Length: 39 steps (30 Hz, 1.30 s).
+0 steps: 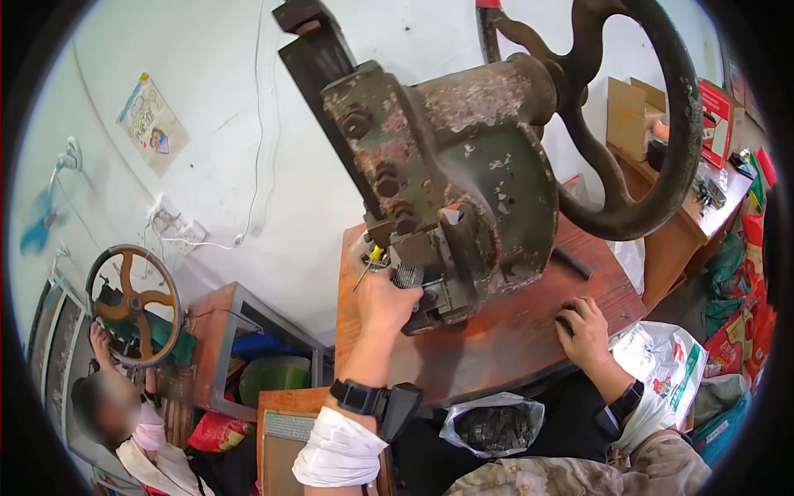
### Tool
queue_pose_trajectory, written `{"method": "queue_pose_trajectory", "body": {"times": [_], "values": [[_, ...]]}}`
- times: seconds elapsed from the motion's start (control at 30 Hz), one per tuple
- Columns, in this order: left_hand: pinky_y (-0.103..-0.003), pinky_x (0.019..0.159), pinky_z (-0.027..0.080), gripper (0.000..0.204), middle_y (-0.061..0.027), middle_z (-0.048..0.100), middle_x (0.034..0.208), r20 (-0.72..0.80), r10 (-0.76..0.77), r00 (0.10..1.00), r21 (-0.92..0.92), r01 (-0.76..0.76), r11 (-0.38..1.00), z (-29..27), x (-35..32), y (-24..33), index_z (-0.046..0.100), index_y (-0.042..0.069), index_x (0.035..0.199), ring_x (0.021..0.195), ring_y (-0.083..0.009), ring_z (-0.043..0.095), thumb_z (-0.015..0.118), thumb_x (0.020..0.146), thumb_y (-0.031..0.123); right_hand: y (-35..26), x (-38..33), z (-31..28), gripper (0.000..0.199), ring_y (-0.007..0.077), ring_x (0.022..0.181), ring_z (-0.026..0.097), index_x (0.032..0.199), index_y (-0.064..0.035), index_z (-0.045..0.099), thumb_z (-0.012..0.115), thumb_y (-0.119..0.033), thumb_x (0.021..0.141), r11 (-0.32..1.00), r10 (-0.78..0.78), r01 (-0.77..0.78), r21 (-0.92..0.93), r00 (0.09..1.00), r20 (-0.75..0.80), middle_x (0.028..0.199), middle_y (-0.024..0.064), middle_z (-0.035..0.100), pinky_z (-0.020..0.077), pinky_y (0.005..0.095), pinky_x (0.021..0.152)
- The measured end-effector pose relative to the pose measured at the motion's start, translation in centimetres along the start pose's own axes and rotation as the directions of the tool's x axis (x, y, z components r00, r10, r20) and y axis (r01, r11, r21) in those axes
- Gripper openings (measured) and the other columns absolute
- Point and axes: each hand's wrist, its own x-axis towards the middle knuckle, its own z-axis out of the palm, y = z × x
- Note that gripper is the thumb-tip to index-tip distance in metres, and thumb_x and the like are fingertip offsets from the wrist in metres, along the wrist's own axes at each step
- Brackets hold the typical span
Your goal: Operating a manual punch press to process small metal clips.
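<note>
My left hand (387, 302) reaches under the ram of a worn green hand press (504, 174), fingers pressed together beside a small ridged metal block (407, 275) on the die. What the fingertips pinch, if anything, is too small to make out. A thin metal rod (361, 276) and a yellow piece (376, 253) show just beyond that hand. On the right, my right hand (585, 332) rests at the near edge of the wooden table (488, 351), fingers curled around a dark spot I cannot identify. An open plastic bag of small dark metal pieces (496, 428) sits in my lap.
The press's large handwheel (691, 107) curves out at upper right. A dark bar (572, 263) lies on the table behind my right hand. A white plastic bag (659, 364) stands at right. At left, another person (141, 438) holds a second wheel (132, 304).
</note>
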Motion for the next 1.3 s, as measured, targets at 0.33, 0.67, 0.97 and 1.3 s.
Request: {"method": "queue_pose_trajectory", "body": {"times": [0.33, 0.67, 0.97, 1.3], "values": [[-0.037, 0.073, 0.049, 0.044, -0.0218, 0.065, 0.087, 0.046, 0.088, 0.995, -0.255, -0.074, 0.964, 2.4, 2.0, 0.3, 0.061, -0.007, 0.099, 0.082, -0.0314, 0.064, 0.071, 0.072, 0.027, 0.4, 0.1, -0.3, 0.017, 0.0306, 0.094, 0.053, 0.082, -0.0046, 0.061, 0.067, -0.009, 0.067, 1.0, 0.018, -0.018, 0.003, 1.0, 0.017, 0.095, 0.0105, 0.057, 0.0471, 0.0395, 0.076], [-0.043, 0.09, 0.04, 0.029, -0.0232, 0.054, 0.107, -0.151, 0.23, 0.961, -0.153, -0.253, 0.955, 4.9, 1.5, -3.8, 0.06, 0.007, 0.105, 0.105, -0.0388, 0.049, 0.055, 0.077, 0.004, -6.1, 8.0, 4.0, 0.027, 0.0328, 0.093, 0.054, 0.092, -0.0037, 0.061, 0.071, -0.015, 0.069, 0.9, -0.207, 0.194, 0.39, 0.978, -0.01, 0.099, 0.0151, 0.056, 0.0471, 0.0408, 0.076], [-0.041, 0.096, 0.037, 0.04, -0.0231, 0.043, 0.12, -0.062, 0.125, 0.99, -0.466, -0.139, 0.874, 5.9, 2.5, -5.9, 0.051, 0.008, 0.12, 0.113, -0.0361, 0.043, 0.057, 0.081, 0.006, -12.0, 14.9, 8.8, 0.08, 0.0374, 0.099, 0.054, 0.107, 0.0032, 0.049, 0.082, -0.044, 0.051, 0.951, 0.122, -0.189, 0.246, 0.957, 0.264, 0.106, 0.0183, 0.054, 0.0462, 0.0417, 0.082], [-0.04, 0.097, 0.036, 0.038, -0.0217, 0.046, 0.117, -0.1, 0.095, 0.99, -0.471, -0.131, 0.872, 5.9, 2.5, -5.1, 0.058, 0.008, 0.116, 0.113, -0.0361, 0.043, 0.058, 0.078, 0.003, -10.3, 15.7, 9.5, 0.076, 0.035, 0.099, 0.057, 0.111, 0.0046, 0.049, 0.085, -0.027, 0.051, 0.869, 0.114, -0.253, 0.425, 0.938, 0.327, 0.105, 0.021, 0.057, 0.0458, 0.0386, 0.084]]}}
